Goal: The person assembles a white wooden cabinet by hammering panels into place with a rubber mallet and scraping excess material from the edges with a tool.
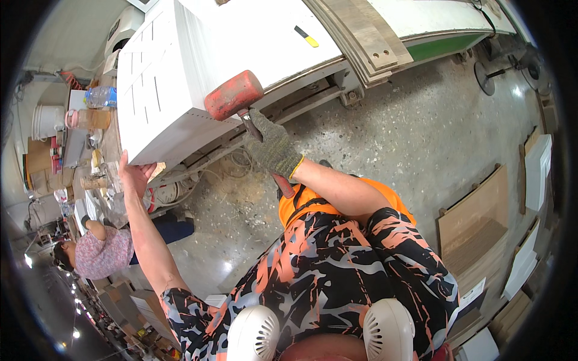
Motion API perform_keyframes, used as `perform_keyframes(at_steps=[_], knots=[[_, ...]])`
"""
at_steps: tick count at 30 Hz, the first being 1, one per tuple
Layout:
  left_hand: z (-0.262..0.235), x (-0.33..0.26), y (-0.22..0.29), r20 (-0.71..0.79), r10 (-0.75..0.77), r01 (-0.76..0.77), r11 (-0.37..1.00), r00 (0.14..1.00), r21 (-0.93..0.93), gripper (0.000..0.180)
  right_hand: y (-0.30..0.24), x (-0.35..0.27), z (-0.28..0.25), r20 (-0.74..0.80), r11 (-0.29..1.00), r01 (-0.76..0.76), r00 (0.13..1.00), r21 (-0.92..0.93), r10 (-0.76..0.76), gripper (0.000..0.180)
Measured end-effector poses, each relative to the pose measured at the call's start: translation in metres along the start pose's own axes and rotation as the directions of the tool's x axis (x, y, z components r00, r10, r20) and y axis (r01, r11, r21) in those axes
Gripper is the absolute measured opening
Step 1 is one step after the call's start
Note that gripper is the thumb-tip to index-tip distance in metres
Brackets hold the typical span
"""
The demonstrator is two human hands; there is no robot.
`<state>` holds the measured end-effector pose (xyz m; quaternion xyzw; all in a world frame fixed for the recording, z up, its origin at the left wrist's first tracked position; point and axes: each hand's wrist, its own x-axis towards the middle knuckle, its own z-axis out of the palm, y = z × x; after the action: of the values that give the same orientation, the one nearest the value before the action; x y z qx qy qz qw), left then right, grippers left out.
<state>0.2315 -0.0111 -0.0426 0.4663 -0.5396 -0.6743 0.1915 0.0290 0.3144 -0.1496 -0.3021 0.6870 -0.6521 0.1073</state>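
Observation:
My right hand (272, 143), in a grey-green knit glove with a yellow cuff, is closed around the handle of a red mallet (233, 95). The mallet's worn head is raised beside the right end of a stack of white panels (171, 129), overlapping its corner in view; whether they touch I cannot tell. Bare, my left hand (135, 173) grips the stack's near left corner, one finger along the side and the others curled at the lower edge. Short dark slots mark the top panel.
A yellow-and-black utility knife (306, 36) lies on the white worktop (265, 33). Wooden boards (367, 36) are stacked to its right. At the left, bottles (99, 96) stand on a bench; a person (105, 246) is beyond my left arm. Brown boards (475, 210) lean at the right.

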Motion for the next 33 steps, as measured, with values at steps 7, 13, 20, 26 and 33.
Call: perform_keyframes(at_steps=[7,13,20,26,33], knots=[[0.0,-0.001,0.0,0.021,-0.004,0.004,1.0,1.0,0.003,0.079,0.01,0.01,-0.012,-0.003,0.983,-0.184,0.983,0.006,0.184,0.053],[0.0,0.0,0.0,0.011,-0.008,0.008,1.0,1.0,-0.027,0.078,0.046,0.019,-0.021,-0.109,0.944,-0.327,0.937,0.045,0.33,0.048],[0.001,-0.002,0.001,0.023,-0.004,0.004,1.0,1.0,-0.01,0.077,0.056,0.009,-0.021,-0.11,0.935,-0.353,0.931,-0.025,0.348,0.05],[0.003,-0.002,0.002,0.01,-0.001,0.001,1.0,1.0,-0.013,0.078,0.039,-0.012,-0.003,0.047,0.937,-0.273,0.956,-0.219,0.29,0.061],[0.001,-0.002,0.0,0.01,0.016,-0.016,1.0,1.0,-0.014,0.078,0.02,-0.007,-0.004,0.136,0.907,-0.379,0.904,-0.184,0.406,0.062]])
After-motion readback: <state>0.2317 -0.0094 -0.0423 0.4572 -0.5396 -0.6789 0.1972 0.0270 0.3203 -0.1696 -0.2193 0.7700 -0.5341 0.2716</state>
